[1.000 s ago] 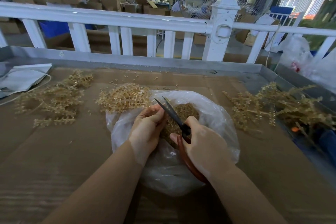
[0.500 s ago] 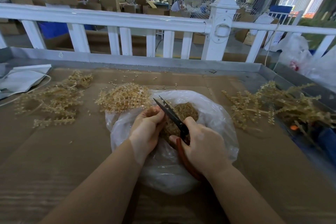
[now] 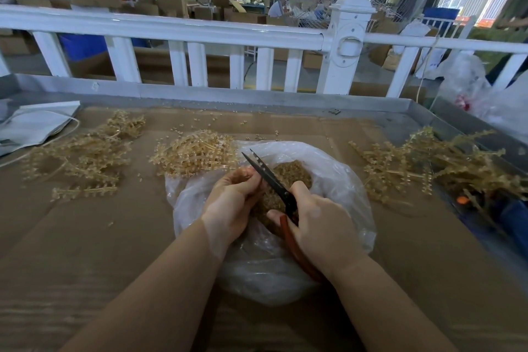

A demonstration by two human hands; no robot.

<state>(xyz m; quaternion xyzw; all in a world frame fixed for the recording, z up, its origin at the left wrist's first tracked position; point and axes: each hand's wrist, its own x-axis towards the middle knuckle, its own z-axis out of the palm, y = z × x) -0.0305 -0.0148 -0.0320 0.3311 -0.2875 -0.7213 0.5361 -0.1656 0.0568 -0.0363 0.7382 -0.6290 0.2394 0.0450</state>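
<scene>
My right hand (image 3: 323, 226) grips black scissors (image 3: 268, 177) with red-brown handles; the blades are closed and point up-left. My left hand (image 3: 233, 203) is curled over the mouth of a clear plastic bag (image 3: 337, 177), its fingers pinching something small and tan right beside the blades; what it pinches is mostly hidden. Inside the bag lies a heap of small tan plastic pieces (image 3: 291, 173). The bag sits on a cardboard-covered table (image 3: 85, 237).
Tan plastic sprigs lie in piles: far left (image 3: 83, 157), centre behind the bag (image 3: 194, 151), and right (image 3: 434, 163). A white envelope-like bag (image 3: 34, 123) is at the left edge. A white railing (image 3: 200, 34) runs behind the table's metal rim; more plastic bags sit at the right.
The scissor blades, slightly apart a second ago, are now closed. Both hands stay over the bag, almost unmoved.
</scene>
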